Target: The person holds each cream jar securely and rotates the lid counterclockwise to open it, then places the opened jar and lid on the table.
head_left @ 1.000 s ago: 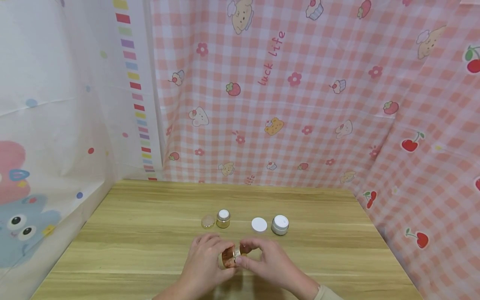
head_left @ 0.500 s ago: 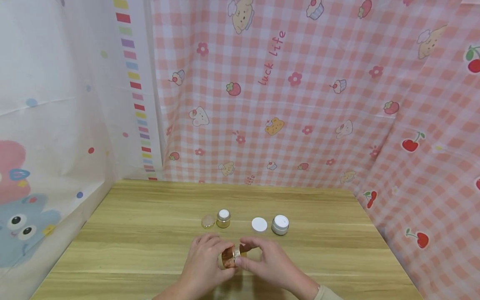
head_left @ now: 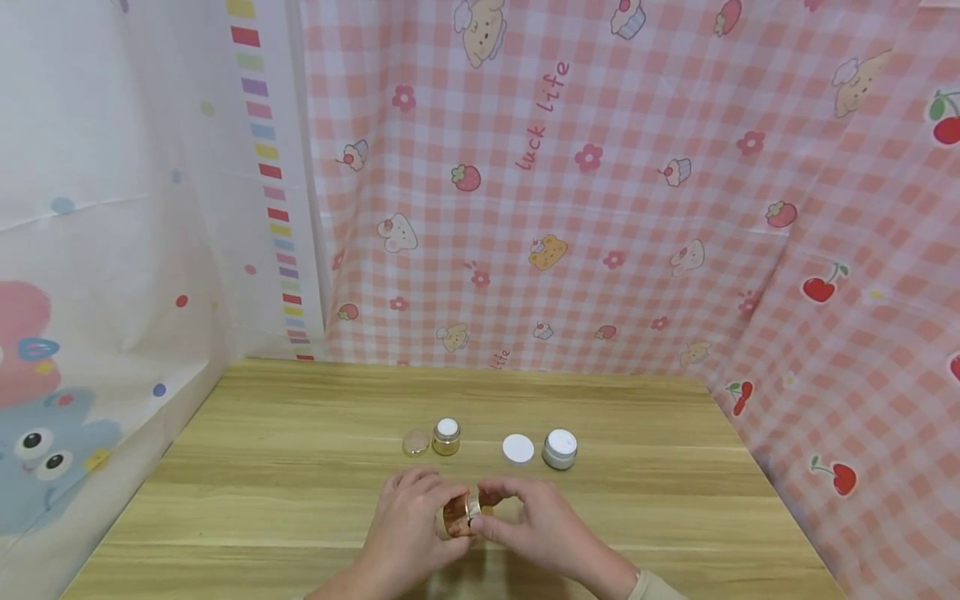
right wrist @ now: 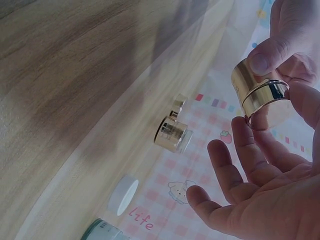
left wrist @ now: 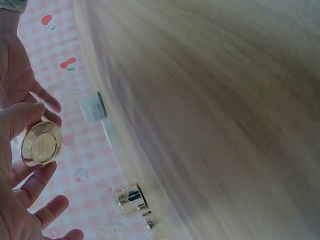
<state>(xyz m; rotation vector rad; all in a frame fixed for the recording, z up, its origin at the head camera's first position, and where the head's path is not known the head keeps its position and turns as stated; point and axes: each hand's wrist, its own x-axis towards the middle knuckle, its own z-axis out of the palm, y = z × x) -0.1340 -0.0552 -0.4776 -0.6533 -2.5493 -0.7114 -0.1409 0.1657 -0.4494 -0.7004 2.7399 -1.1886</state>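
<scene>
Near the front of the table, both hands meet on a gold cream jar (head_left: 457, 517), tipped on its side. My left hand (head_left: 405, 521) grips the jar's body, thumb on one side and fingers on the other. In the left wrist view, the stamped base of the jar (left wrist: 43, 145) faces the camera. With thumb and fingertips, my right hand (head_left: 543, 529) pinches the shiny gold lid (right wrist: 265, 97) at the jar's other end. The right hand's remaining fingers (right wrist: 225, 165) are spread away from it. Whether the lid turns on the jar cannot be seen.
Behind the hands stands a smaller gold jar (head_left: 447, 438) with a white top, its gold lid (head_left: 416, 443) lying on its left. Farther right are a flat white lid (head_left: 518, 449) and a white jar (head_left: 560, 451). Checked cloth (head_left: 495, 217) hangs behind the wooden table (head_left: 300, 467).
</scene>
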